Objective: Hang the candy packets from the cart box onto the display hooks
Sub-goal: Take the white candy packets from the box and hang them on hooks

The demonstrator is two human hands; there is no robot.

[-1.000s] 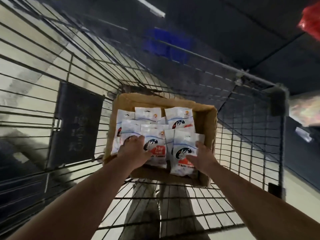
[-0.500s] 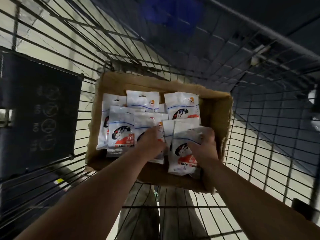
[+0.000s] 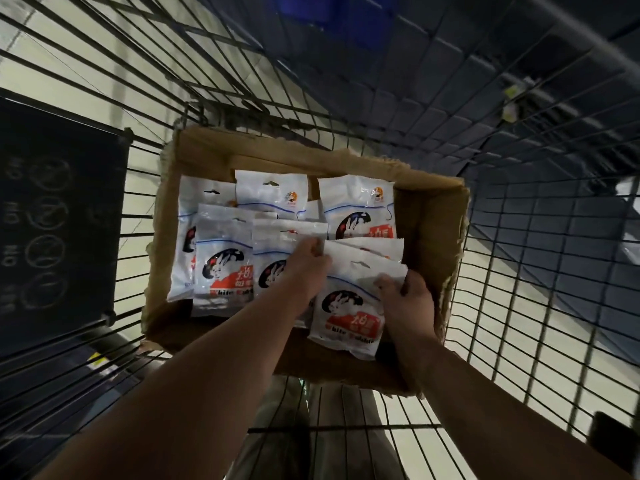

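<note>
Half a second ago the right hand (image 3: 407, 299) curled over the top edge of the front packet (image 3: 346, 306). Now it pinches that packet's right side, thumb on the face and fingers behind. The packet is tilted, its hang hole is uncovered, and its bottom overhangs the near wall of the cardboard box (image 3: 429, 216). The left hand (image 3: 304, 268) has shifted from the middle packet to the front packet's upper left corner. Its fingers are curled there, and I cannot tell whether they grip anything.

The other candy packets (image 3: 225, 258) lie overlapping in the box, which sits on the wire floor of the cart (image 3: 519, 306). Pale floor (image 3: 79, 46) shows through the bars, and the person's legs (image 3: 277, 427) are at 6 o'clock.

Each packet is white with a rabbit picture, a red band and the word "White"; the rest blurs. At 9 o'clock a dark panel (image 3: 59, 220) carries circular symbols with unreadable text.
</note>
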